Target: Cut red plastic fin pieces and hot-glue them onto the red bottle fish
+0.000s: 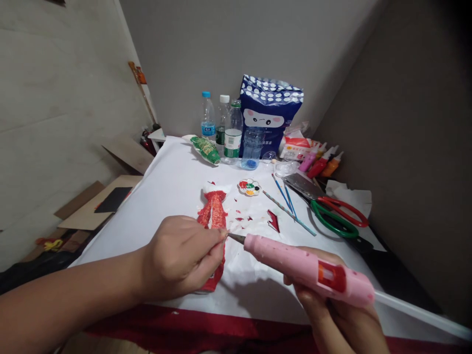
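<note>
My right hand (332, 305) grips a pink glue gun (309, 268), whose metal nozzle points left at the fingertips of my left hand (182, 255). My left hand is closed in a pinch right at the nozzle tip; what it pinches is too small to make out. Under that hand lies a bottle covered in red paper with a white top (215, 206), lying flat on the white sheet (173, 182). Small red paper scraps (273, 220) lie beside it.
At the back stand three plastic bottles (231, 132), a cut clear cup (252, 147), a blue dotted tissue pack (271, 110) and paint tubes (320, 162). A small paint palette (249, 187), brushes (285, 196), scissors (337, 214) and a cleaver (302, 186) lie to the right. Cardboard sits on the floor at the left.
</note>
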Action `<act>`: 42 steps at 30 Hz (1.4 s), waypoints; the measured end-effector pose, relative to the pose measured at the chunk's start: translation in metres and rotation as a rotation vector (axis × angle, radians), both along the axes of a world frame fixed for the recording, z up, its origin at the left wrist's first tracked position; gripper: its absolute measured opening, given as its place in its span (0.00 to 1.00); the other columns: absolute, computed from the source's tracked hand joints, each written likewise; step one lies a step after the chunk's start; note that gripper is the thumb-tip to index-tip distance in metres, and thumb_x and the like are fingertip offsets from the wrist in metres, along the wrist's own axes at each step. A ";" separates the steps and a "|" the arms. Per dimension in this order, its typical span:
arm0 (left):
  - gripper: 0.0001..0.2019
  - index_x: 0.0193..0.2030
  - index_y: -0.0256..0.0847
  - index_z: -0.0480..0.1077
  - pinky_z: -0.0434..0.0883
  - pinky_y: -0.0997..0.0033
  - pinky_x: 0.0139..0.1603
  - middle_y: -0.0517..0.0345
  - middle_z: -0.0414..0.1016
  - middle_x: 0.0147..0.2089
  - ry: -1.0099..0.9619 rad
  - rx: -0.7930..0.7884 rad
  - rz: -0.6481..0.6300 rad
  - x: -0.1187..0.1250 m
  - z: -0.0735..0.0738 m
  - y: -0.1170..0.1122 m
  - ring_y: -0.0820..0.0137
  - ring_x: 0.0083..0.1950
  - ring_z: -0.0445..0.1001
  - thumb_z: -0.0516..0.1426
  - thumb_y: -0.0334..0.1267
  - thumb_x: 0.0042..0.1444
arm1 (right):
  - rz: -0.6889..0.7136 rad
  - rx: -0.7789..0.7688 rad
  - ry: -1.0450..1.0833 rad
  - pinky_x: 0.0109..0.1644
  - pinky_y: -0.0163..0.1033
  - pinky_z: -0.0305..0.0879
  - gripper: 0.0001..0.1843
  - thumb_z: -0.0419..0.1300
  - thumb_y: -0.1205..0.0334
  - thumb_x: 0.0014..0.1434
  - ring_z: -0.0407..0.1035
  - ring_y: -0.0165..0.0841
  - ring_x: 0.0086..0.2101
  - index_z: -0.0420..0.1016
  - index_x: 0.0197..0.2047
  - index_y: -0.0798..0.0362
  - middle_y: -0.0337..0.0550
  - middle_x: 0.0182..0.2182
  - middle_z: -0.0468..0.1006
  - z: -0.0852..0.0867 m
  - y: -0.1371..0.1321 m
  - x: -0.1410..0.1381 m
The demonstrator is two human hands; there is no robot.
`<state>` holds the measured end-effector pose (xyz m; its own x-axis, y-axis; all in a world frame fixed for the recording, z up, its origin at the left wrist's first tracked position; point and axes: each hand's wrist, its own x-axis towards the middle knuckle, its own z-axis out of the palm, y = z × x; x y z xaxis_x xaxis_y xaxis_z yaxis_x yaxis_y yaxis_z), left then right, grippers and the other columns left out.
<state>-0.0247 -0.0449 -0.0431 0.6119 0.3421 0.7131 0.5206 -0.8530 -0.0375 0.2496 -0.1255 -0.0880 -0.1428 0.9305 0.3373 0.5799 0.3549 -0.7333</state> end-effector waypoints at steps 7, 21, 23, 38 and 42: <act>0.10 0.39 0.38 0.69 0.61 0.69 0.21 0.64 0.70 0.18 -0.010 0.003 0.010 0.003 0.006 -0.002 0.72 0.18 0.64 0.58 0.23 0.51 | -0.021 0.030 0.049 0.47 0.51 0.74 0.15 0.60 0.52 0.58 0.73 0.51 0.44 0.75 0.48 0.40 0.49 0.40 0.79 0.000 0.002 -0.005; 0.12 0.41 0.38 0.70 0.59 0.68 0.20 0.64 0.69 0.17 -0.004 -0.012 0.009 0.002 0.015 -0.006 0.72 0.17 0.63 0.56 0.22 0.51 | -0.127 -0.099 0.241 0.35 0.41 0.75 0.13 0.58 0.50 0.60 0.75 0.43 0.36 0.78 0.41 0.47 0.48 0.37 0.80 -0.007 0.011 -0.012; 0.12 0.40 0.38 0.71 0.59 0.68 0.20 0.64 0.67 0.17 -0.004 -0.008 0.022 0.002 0.017 -0.007 0.72 0.17 0.62 0.56 0.22 0.50 | -0.162 -0.130 0.302 0.28 0.36 0.73 0.16 0.56 0.47 0.62 0.74 0.37 0.29 0.77 0.40 0.50 0.47 0.33 0.80 -0.004 0.020 -0.012; 0.10 0.38 0.37 0.72 0.63 0.69 0.21 0.62 0.70 0.18 -0.077 -0.017 0.027 0.003 0.019 -0.014 0.71 0.17 0.65 0.57 0.23 0.50 | -0.202 -0.044 -0.706 0.31 0.45 0.60 0.18 0.54 0.53 0.60 0.66 0.40 0.24 0.69 0.22 0.51 0.49 0.22 0.73 0.003 0.042 0.023; 0.11 0.39 0.37 0.72 0.65 0.71 0.22 0.62 0.71 0.19 -0.103 -0.013 0.010 0.005 0.019 -0.018 0.72 0.19 0.68 0.57 0.22 0.50 | 0.055 -0.072 -0.154 0.36 0.41 0.66 0.08 0.55 0.57 0.63 0.70 0.37 0.32 0.72 0.37 0.50 0.46 0.33 0.76 0.035 0.032 -0.016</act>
<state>-0.0201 -0.0630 -0.0244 0.5317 0.3580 0.7676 0.5299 -0.8476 0.0283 0.2337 -0.0934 -0.0527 -0.2393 0.9408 0.2400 0.6681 0.3389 -0.6624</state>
